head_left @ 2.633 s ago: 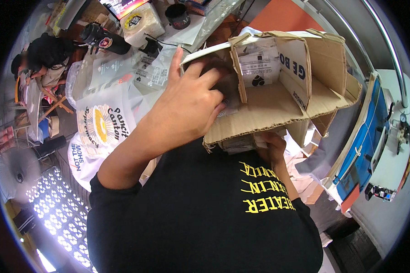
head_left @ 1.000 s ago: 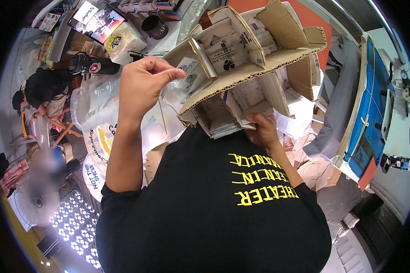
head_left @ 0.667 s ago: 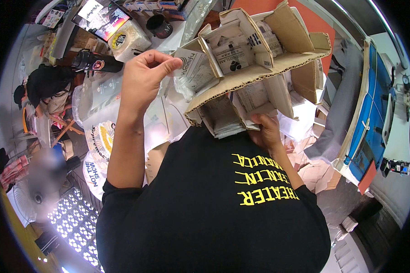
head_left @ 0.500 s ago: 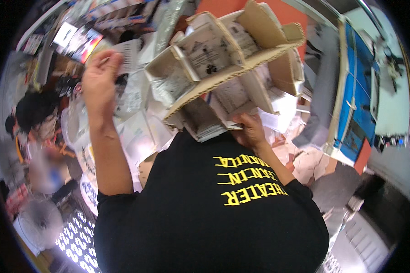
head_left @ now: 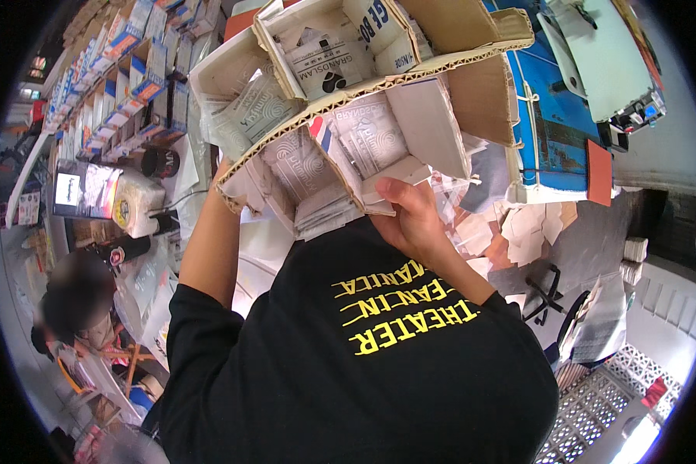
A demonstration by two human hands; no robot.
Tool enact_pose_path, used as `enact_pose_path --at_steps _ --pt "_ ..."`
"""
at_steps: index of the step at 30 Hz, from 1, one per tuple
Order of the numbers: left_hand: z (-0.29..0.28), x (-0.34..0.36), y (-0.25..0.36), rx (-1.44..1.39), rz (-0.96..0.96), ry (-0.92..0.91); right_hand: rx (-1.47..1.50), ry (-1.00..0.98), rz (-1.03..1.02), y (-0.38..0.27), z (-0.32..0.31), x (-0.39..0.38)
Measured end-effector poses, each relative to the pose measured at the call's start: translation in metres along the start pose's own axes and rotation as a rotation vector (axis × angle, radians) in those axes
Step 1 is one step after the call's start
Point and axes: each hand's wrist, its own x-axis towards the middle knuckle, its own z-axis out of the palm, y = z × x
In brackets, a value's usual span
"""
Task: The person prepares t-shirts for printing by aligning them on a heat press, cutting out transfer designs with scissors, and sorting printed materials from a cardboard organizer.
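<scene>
A brown cardboard box (head_left: 433,66) split into several compartments is tilted toward me at chest height. Flat clear packets with dark print (head_left: 267,108) lie in the left and upper compartments. Pale packets (head_left: 370,143) show in the lower ones, and a stack of thin packet edges (head_left: 326,216) sits at the near left corner. My right hand (head_left: 414,220) grips the near edge, its thumb over the cardboard wall. My left hand (head_left: 224,172) is at the left side of the box; its fingers are hidden behind the cardboard.
Shelves of small blue, white and orange cartons (head_left: 131,85) rise at the far left, above a lit screen (head_left: 85,189) and a roll of tape (head_left: 124,210). A person (head_left: 77,298) is at the left. A blue panel (head_left: 553,116) stands right, with cardboard pieces (head_left: 518,232) on the floor.
My left hand, earlier raised apart with its fingers bent, has come to the left side of the box. The box sits higher and further left in view, its compartments facing me more.
</scene>
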Motion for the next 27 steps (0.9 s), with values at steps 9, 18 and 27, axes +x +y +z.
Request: enact_pose_path --at_steps 9,18,27 --pt "0.001 0.025 0.020 0.295 0.138 -0.029 -0.011 0.029 -0.042 -0.012 -0.014 -0.005" --pt "-0.013 0.011 0.020 0.386 0.145 0.006 0.043 -0.001 0.005 -0.008 -0.006 0.010" --pt "-0.042 -0.019 -0.005 0.348 0.058 0.259 0.073 -0.011 0.142 0.002 -0.013 0.013"
